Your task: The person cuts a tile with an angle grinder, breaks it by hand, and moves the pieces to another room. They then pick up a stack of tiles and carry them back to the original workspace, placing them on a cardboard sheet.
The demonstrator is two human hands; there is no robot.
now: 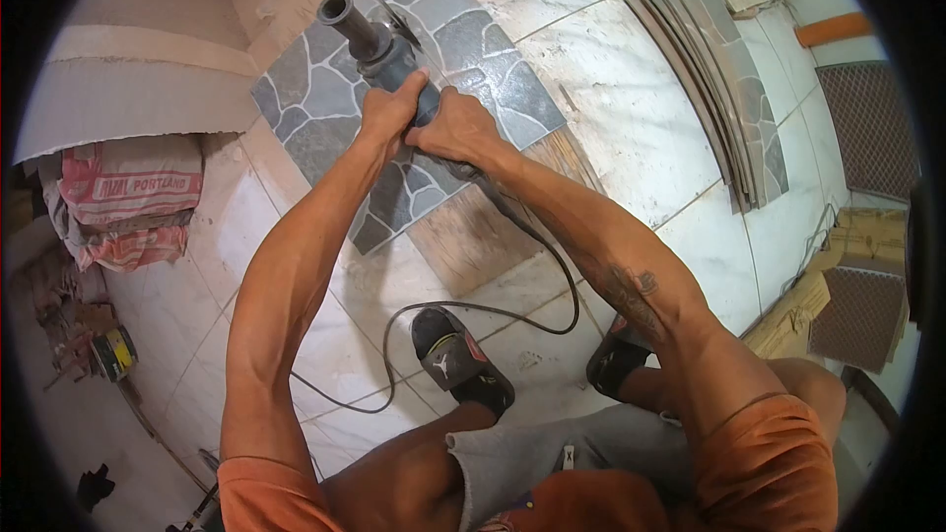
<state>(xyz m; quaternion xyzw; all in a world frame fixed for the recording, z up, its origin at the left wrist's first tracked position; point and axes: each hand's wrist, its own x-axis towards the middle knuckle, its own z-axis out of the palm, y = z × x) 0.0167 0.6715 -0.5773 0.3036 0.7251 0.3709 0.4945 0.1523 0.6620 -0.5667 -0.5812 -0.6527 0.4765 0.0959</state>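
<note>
A grey stone-pattern tile lies on a wooden board on the floor. Over it I hold an angle grinder, its black side handle pointing up and left. My left hand grips the grinder's body from the left. My right hand clasps the rear of the body, just behind the left. The grinder's disc sits above the tile's upper part, mostly hidden by the tool. Its black cord runs back along my right arm and loops on the floor by my sandalled feet.
Several cut tile strips lie stacked at the upper right. Cement sacks stand at the left, with a yellow tape measure below them. Wood pieces and mesh panels are at the right. White marble-look floor tiles surround the board.
</note>
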